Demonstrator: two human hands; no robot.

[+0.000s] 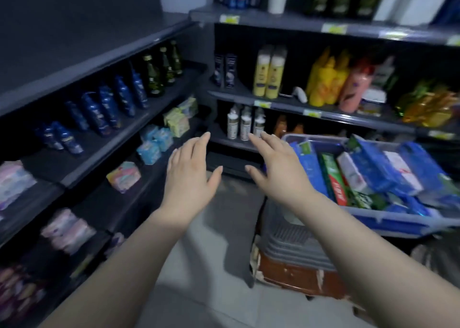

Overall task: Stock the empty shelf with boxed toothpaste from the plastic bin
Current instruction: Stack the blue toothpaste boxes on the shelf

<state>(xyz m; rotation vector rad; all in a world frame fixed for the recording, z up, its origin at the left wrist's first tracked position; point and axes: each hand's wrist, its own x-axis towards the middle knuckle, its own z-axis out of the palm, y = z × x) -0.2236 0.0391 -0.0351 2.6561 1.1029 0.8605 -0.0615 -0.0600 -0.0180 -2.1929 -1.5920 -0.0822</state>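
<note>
Head view of a reach, judged to precede the first grasp. Left hand point(189, 175) empty, fingers straight and spread, well left of the plastic bin point(388, 219). Right hand point(276, 171) likewise empty and spread, at the bin's left corner, contact with the rim not discernible. Boxed toothpaste point(334, 180) inside the bin, lying tilted among blue packs point(368, 163), none yet lifted. Beneath the bin, a grey crate point(296, 243) as support, apparently narrower than the bin itself. Left of the bin and lower, a dark bare shelf point(231, 162), probably the one to be stocked, though too blurred to confirm. Just above that level, white pump bottles point(245, 123). Far left of the bin, rows of blue bottles point(109, 108). Possible faults from here: tipping or sliding of the bin off the crate, caused by a downward press on an unsupported rim; a blue pack taken in place of a box, caused by the mixed heap and dim view; pump bottles knocked over, caused by a forearm swung too high left of the bin.
</note>
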